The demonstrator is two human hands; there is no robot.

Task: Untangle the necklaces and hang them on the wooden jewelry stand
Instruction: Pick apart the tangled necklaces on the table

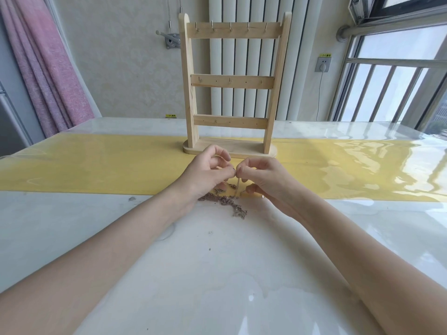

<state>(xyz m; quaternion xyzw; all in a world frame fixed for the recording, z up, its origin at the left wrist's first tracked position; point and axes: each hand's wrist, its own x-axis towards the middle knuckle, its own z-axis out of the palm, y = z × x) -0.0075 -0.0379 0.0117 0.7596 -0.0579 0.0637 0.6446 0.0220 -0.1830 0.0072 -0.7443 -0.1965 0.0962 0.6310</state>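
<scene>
- Two hands work close together just in front of the stand: our left hand [208, 171] and right hand [260, 176] each pinch a bit of chain between thumb and fingertips, the pinches almost touching.
- One thin strand drops from that pinch down to the necklaces [223, 201], which lie in a tangled heap on the counter [217, 274] beneath and between our wrists, at the near edge of the yellow runner [96, 165].
- If we pull the two pinches apart too hard, we judge the knot tightens rather than opens, and a fine link could snap.
- If we lift the strand, the whole heap may rise with it and twist further, since the rest looks caught up.
- We cannot tell how many necklaces are in the heap, so we may hang two as one.
- Glossy counter film gives little grip; the heap could slide toward us as we tug.
- Beyond, the wooden jewelry stand [231, 88] is upright with bare hooks [230, 27]; a reaching hand trailing chain could snag a lower hook or nudge the stand.
</scene>
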